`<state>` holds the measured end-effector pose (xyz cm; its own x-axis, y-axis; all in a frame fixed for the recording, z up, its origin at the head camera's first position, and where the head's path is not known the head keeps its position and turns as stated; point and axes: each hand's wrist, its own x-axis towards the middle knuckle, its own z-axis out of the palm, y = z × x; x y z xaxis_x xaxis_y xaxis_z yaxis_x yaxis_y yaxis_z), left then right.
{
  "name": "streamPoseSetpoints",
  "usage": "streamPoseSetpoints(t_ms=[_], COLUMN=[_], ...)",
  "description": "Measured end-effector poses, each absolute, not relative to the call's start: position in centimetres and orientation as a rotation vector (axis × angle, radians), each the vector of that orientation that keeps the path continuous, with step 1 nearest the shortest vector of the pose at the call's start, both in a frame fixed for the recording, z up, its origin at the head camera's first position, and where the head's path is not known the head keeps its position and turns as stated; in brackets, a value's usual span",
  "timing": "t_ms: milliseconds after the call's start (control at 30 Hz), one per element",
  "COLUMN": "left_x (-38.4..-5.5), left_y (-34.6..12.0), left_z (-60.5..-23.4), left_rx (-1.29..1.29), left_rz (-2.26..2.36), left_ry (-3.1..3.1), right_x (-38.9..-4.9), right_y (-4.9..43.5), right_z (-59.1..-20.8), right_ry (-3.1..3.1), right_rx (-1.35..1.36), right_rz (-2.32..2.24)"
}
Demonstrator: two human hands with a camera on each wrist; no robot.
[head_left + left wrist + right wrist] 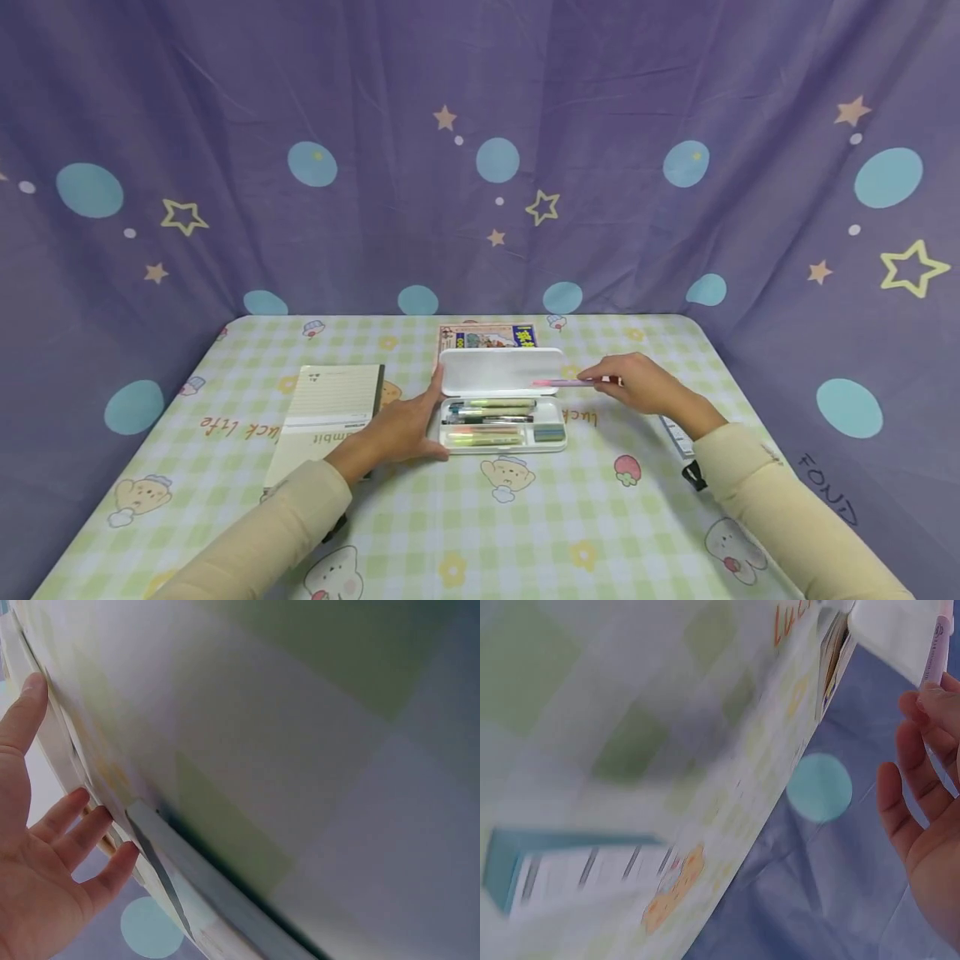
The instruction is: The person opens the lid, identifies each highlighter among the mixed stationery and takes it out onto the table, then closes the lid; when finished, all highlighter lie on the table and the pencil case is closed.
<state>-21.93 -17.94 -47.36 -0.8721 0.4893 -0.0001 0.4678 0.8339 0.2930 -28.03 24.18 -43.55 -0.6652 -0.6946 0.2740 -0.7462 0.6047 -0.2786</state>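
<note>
A white pencil case (504, 451) lies open at the table's middle, its lid (480, 372) tipped back. Several pens (491, 411) fill its long compartment. Yellow and pink-tinted pens (483, 437) lie in the front left part, and a small blue-grey block (549, 434) sits at the front right. My left hand (408, 427) touches the case's left side with spread fingers, the thumb at the near corner. My right hand (643, 385) pinches a pink pen (561, 383) by one end. The pen is held roughly level, its pink tip in front of the lid.
Left of the case lies a cream notebook (333, 400) with a dark spine. A colourful printed booklet (487, 336) lies behind the lid. Near my right wrist is a blue-and-white box (585, 874), partly hidden by the arm in the head view. A purple curtain (480, 75) hangs behind the table.
</note>
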Motion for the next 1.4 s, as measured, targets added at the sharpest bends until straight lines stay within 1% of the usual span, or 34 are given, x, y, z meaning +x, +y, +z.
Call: streamPoseSetpoints(t_ms=[367, 900, 1400], left_x=[-21.9, -21.9, -21.9], left_y=[-18.0, -18.1, -18.2], left_z=[-47.3, -47.2, -47.3], left_rx=[0.765, 0.806, 0.818], left_rz=[0.448, 0.47, 0.46], left_ry=[2.929, 2.934, 2.936], right_x=[-28.4, -30.1, -31.3], right_y=[28.2, 30.2, 29.6], right_z=[-43.8, -46.1, -47.9], right_ry=[-2.721, -2.939, -2.977], right_rx=[1.085, 0.844, 0.918], right_rz=[0.545, 0.531, 0.511])
